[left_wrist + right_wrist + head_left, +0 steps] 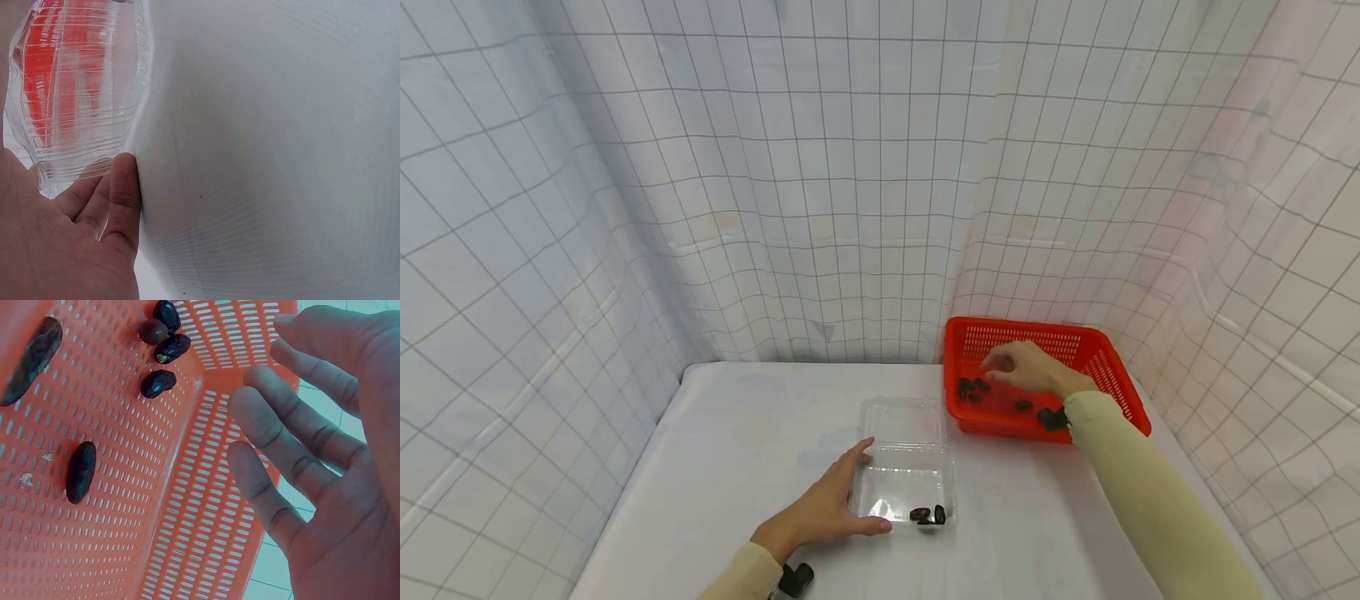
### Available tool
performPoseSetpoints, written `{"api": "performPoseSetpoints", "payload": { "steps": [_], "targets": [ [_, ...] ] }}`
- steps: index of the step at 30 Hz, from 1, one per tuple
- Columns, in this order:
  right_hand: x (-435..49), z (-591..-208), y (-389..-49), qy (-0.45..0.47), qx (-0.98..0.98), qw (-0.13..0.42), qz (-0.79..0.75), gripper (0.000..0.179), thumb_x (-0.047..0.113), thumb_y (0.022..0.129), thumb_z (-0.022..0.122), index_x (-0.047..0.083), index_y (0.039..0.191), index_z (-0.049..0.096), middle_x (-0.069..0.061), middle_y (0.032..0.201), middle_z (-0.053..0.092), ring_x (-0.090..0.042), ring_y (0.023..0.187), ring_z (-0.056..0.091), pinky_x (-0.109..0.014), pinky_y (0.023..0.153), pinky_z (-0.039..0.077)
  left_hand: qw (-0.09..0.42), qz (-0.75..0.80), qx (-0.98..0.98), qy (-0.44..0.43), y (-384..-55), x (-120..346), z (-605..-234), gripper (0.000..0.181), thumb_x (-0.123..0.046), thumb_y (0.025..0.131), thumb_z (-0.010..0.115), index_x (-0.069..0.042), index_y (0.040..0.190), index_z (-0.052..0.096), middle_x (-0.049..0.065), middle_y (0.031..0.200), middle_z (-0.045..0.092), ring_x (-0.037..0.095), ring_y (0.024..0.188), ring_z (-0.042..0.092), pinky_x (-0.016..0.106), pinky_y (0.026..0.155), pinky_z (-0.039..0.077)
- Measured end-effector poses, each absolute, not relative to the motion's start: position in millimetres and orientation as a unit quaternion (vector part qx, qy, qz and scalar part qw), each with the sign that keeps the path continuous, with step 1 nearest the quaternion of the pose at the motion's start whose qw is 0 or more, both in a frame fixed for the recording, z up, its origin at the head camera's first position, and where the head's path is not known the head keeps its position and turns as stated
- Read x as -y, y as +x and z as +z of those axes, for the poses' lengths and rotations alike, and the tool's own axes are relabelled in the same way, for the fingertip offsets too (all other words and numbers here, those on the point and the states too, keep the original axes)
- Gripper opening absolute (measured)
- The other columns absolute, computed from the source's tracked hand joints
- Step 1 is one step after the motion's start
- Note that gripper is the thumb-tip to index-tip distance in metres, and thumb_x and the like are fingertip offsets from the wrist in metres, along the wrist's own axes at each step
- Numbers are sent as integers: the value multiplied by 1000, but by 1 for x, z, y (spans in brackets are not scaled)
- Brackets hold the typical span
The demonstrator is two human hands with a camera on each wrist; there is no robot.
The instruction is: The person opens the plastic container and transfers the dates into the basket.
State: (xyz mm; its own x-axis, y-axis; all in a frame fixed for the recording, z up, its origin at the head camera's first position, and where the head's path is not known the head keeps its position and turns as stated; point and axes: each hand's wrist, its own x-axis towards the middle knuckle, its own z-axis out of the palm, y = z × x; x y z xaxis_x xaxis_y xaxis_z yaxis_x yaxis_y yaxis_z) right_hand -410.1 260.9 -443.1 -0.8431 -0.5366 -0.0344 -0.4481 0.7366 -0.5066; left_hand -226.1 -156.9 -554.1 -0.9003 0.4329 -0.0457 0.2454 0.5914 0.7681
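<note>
My left hand (827, 506) lies along the left side of a clear plastic box (901, 482). Its thumb touches the front rim and its fingers reach to the hinge; in the left wrist view, fingers (125, 200) press flat against the box wall. A few dark brown dates (921, 514) lie in the box's front right corner. Over the red basket (1037, 327), my right hand (1032, 367) hangs with fingers bent loosely and nothing between them. Below it lie more dates: a small cluster (164, 350) near one wall and single ones, such as an oblong date (81, 472).
The box's lid (904, 419) is folded back onto the white tabletop (752, 417), close beside the basket's left wall. White curtains with a dark grid (865, 208) enclose the table at the back and both sides.
</note>
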Motion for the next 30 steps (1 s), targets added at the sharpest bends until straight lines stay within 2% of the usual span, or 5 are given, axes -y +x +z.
{"api": "performPoseSetpoints", "payload": {
  "steps": [10, 17, 24, 27, 30],
  "targets": [
    [-256, -442, -399, -260, -927, 83, -256, 22, 21, 113, 79, 18, 134, 85, -3, 130, 86, -24, 123, 77, -57, 115, 63, 118, 412, -883, 192, -227, 157, -555, 135, -58, 87, 101, -17, 187, 20, 18, 175, 51, 35, 154, 57, 57, 116, 59],
    [-245, -440, -392, -273, -929, 68, -239, 23, 21, 112, 81, 17, 134, 86, 3, 126, 84, -21, 114, 71, -51, 107, 62, 119, 412, -883, 192, -227, 157, -554, 135, -58, 87, 101, -17, 187, 20, 18, 175, 51, 35, 154, 57, 58, 117, 58],
    [-234, -436, -381, -312, -921, 47, -228, 22, 22, 111, 81, 20, 133, 85, 0, 129, 84, -23, 121, 73, -55, 114, 61, 118, 413, -882, 192, -227, 157, -553, 135, -57, 87, 101, -17, 187, 20, 18, 176, 51, 36, 156, 56, 59, 118, 58],
    [-229, -434, -374, -335, -913, 43, -230, 22, 20, 111, 81, 17, 133, 85, 1, 127, 83, -21, 117, 73, -55, 110, 63, 119, 413, -883, 192, -227, 157, -553, 135, -58, 87, 101, -17, 187, 19, 18, 176, 51, 35, 155, 57, 59, 118, 58],
    [-223, -434, -366, -350, -907, 39, -233, 20, 19, 111, 81, 18, 130, 86, 6, 122, 80, -16, 108, 70, -48, 102, 64, 120, 413, -882, 192, -227, 157, -553, 135, -57, 87, 101, -18, 187, 19, 18, 176, 50, 35, 154, 57, 59, 118, 57]
  ]
}}
